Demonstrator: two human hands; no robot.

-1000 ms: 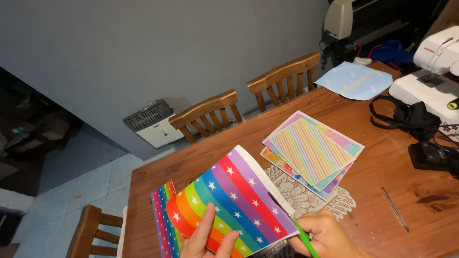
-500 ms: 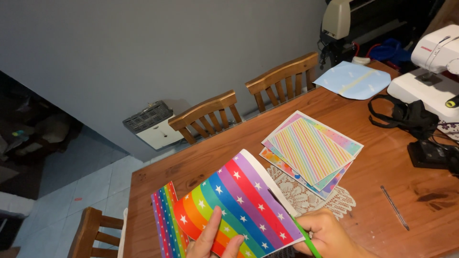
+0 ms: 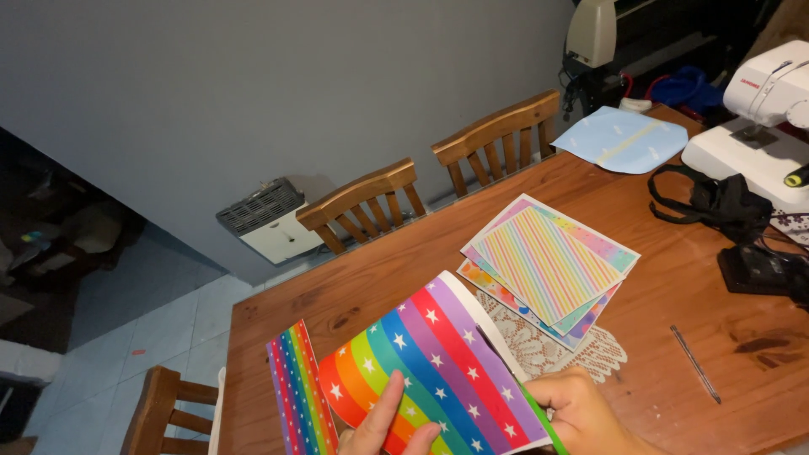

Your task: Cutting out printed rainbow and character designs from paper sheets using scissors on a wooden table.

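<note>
Slightly lower now, rainbow star-striped sheet (image 3: 438, 371), left-hand fingers (image 3: 389, 414) pinching it, right hand (image 3: 581, 414) apparently clasping green scissors (image 3: 539, 417).

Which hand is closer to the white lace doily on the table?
Right. The right hand is just beside the lace doily, at its near edge, holding something green. The left hand is farther away, its fingers on the rainbow star sheet.

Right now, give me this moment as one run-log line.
left hand: holds star-striped sheet | right hand: grips green tool at sheet edge | paper stack: on table
</note>
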